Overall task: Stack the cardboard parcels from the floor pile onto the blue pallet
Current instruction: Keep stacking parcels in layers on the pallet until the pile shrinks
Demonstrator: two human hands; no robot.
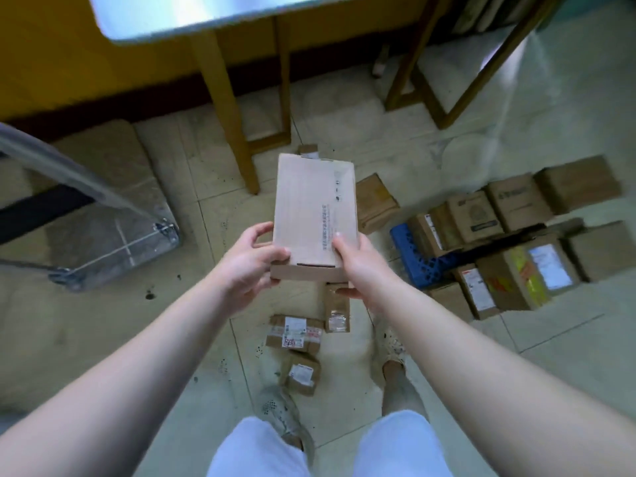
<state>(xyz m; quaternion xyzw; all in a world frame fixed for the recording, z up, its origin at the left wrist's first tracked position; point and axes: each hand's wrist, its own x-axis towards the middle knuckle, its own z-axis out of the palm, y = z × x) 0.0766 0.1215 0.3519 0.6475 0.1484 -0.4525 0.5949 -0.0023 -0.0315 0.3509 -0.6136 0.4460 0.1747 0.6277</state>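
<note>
Gripping a flat cardboard parcel [315, 215] by its near end, both hands hold it out in front of the body in the head view, well above the tiled floor [430, 166]. The left hand [247, 266] clasps the near left corner, thumb lying on the top face and fingers curled round the edge. The right hand [361, 266] clasps the near right corner, thumb on top and fingertips showing beneath the box. The parcel's long side runs away from the person, with a line of print near its right edge. Loose parcels lie on the floor below. One is a labelled parcel with red tape [294, 333], and a smaller parcel [302, 373] lies just beside the left shoe [282, 414]. A narrow parcel [337, 311] is partly hidden under the right hand, and a brown parcel [377, 203] lies farther off, to the right of the held one. To the right stands the blue pallet [409, 249], only its near corner bare, loaded with rows of cardboard boxes [509, 228] and apart from the held parcel. A yellow table leg [227, 115] rises beyond the held parcel under a pale table top [206, 15]. At the left sits a metal-framed trolley [86, 187] over flat cardboard.
</note>
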